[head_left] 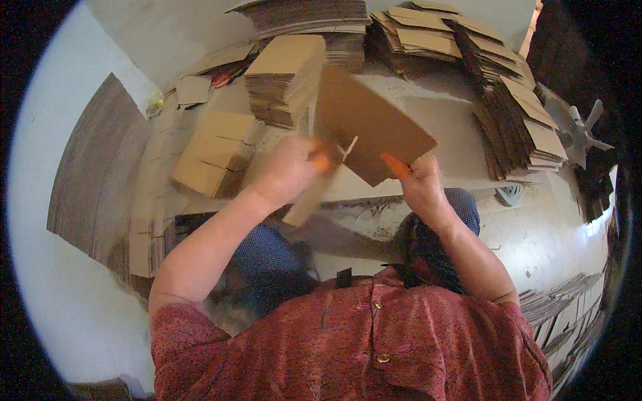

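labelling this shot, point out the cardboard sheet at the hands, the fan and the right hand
Cardboard sheet (368, 123), head view: middle of its broad face
Fan (583, 136), head view: around its hub
Right hand (422, 182), head view: its middle

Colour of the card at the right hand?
Brown; the card shows best in the head view, the only one here.
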